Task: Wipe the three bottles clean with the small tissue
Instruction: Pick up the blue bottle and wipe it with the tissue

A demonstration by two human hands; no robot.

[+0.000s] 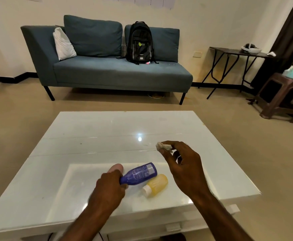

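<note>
My left hand (109,186) grips the cap end of a blue bottle (139,173), which is tilted with its base up and to the right over the white table (93,136). Just behind that hand lies a pink bottle (116,167), mostly hidden. A yellow bottle (157,184) with a white cap lies on its side on the table, right of the blue one. My right hand (182,164) is raised above the table and pinches a small crumpled white tissue (163,146) between thumb and fingers, apart from the bottles.
A blue sofa (107,70) with a black backpack (139,43) and a white pillow (63,43) stands across the floor. A dark folding table (237,54) and a brown stool (281,94) are at the right.
</note>
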